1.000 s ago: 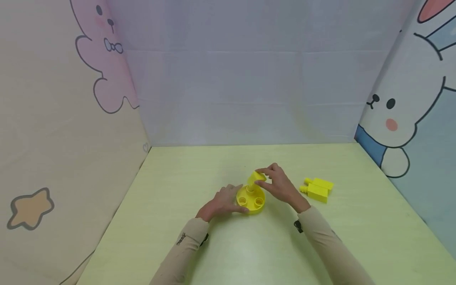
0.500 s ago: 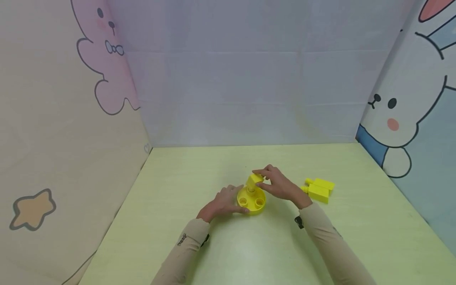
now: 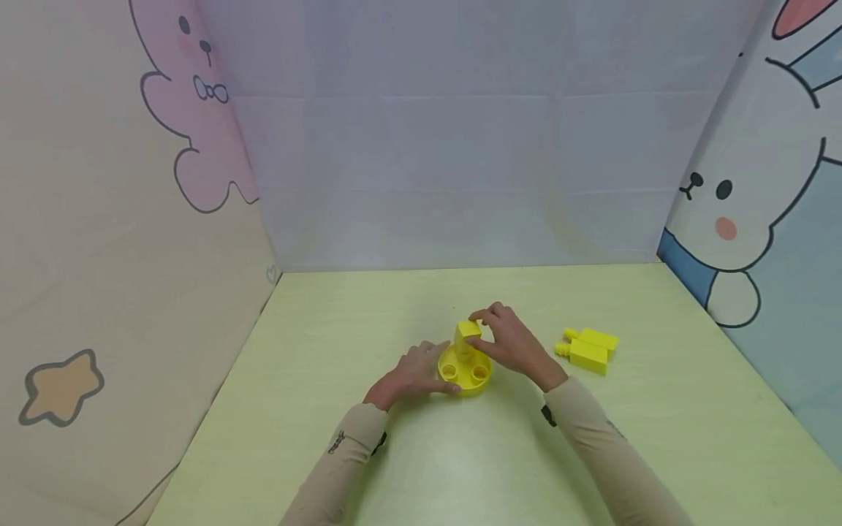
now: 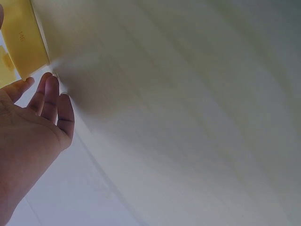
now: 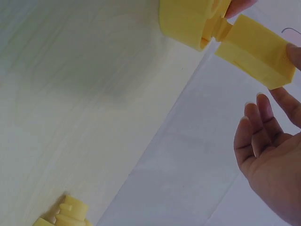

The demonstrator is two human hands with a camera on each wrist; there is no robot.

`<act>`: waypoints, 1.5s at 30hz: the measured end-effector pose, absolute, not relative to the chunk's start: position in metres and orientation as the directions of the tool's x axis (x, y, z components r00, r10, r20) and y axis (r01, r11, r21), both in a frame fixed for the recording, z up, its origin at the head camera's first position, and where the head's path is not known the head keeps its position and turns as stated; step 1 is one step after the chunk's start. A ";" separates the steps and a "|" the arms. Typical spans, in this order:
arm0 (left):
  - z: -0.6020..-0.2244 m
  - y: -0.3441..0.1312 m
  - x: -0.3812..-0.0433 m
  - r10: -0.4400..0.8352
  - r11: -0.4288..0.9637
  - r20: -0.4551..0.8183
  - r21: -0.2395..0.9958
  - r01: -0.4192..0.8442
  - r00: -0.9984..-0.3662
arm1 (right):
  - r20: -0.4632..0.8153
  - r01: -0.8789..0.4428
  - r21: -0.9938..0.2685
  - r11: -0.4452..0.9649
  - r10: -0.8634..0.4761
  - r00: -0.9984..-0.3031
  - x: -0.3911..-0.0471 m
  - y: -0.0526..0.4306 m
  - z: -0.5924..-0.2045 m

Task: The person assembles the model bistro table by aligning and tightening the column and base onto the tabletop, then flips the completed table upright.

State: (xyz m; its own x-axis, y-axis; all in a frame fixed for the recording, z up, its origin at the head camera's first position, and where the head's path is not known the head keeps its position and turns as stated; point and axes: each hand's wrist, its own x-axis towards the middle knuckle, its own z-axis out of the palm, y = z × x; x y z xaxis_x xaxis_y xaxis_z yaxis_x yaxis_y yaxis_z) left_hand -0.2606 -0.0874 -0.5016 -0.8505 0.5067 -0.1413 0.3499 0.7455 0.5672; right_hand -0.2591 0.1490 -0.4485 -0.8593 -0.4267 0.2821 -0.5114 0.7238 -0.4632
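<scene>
A yellow round base (image 3: 465,377) lies on the desk (image 3: 460,467), its top facing up, with two round sockets showing on the side nearest the person. The left hand (image 3: 416,371) is at the left of the base, spread wide enough to span it: the thumb reaches along the near edge, the fingers round the far edge, and the base is held between them. In the left wrist view one fingertip touches the base's wall while the other fingers curl loosely below it.

The right hand (image 3: 516,342) comes in from the right of the base and is only partly open, thumb and index finger pinching the upper end of a yellow block (image 3: 468,334); its remaining fingers are bent and off the block. That block stands roughly upright over the far part of the base, its narrow neck (image 5: 221,31) meeting the base; how deep the neck sits cannot be told.

To the right of the base, well apart from it, two more yellow blocks (image 3: 588,354) lie side by side on the desk, their pegs (image 3: 563,349) pointing towards the base.
</scene>
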 end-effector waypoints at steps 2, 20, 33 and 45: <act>-0.502 -0.088 -0.260 0.506 0.748 -0.142 0.565 0.350 -0.851 | 0.307 -0.510 -0.411 0.756 -0.413 -0.858 -0.259 0.146 -0.451; -0.506 -0.089 -0.262 0.522 0.740 -0.126 0.558 0.375 -0.844 | 0.301 -0.460 -0.319 0.829 -0.372 -0.878 -0.253 0.132 -0.448; -0.504 -0.087 -0.262 0.507 0.759 -0.154 0.546 0.354 -0.848 | 0.262 -0.419 -0.340 0.842 -0.343 -0.902 -0.258 0.129 -0.445; -0.501 -0.087 -0.261 0.518 0.746 -0.138 0.556 0.367 -0.844 | 0.270 -0.380 -0.313 0.870 -0.302 -0.914 -0.260 0.129 -0.447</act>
